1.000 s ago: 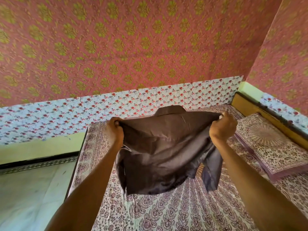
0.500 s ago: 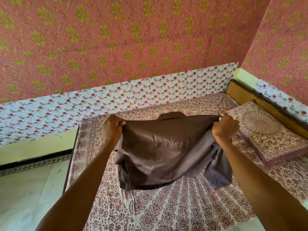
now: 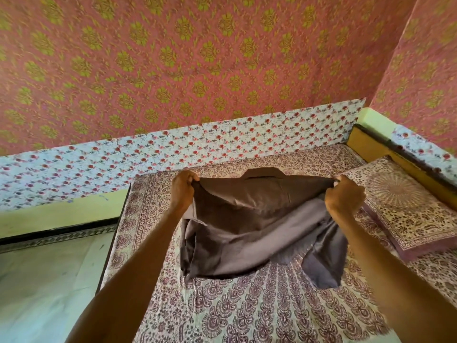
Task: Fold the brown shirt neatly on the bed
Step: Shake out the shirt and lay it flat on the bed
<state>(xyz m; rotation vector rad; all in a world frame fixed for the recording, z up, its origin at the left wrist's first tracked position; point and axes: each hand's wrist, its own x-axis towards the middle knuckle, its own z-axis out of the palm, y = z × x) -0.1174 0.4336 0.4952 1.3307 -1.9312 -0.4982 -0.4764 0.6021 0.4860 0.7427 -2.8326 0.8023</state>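
Left hand point(image 3: 183, 189) and right hand point(image 3: 344, 197) clench brown shirt point(image 3: 249, 224) – fingertips buried in cloth.

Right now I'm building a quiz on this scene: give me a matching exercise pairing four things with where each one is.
Things:
1. left hand
2. right hand
3. brown shirt
4. pillow

Places:
A. lying at the bed's right side
B. gripping the shirt's left shoulder
C. held up over the bed
D. gripping the shirt's right shoulder

Pairs: 1-B, 2-D, 3-C, 4-A
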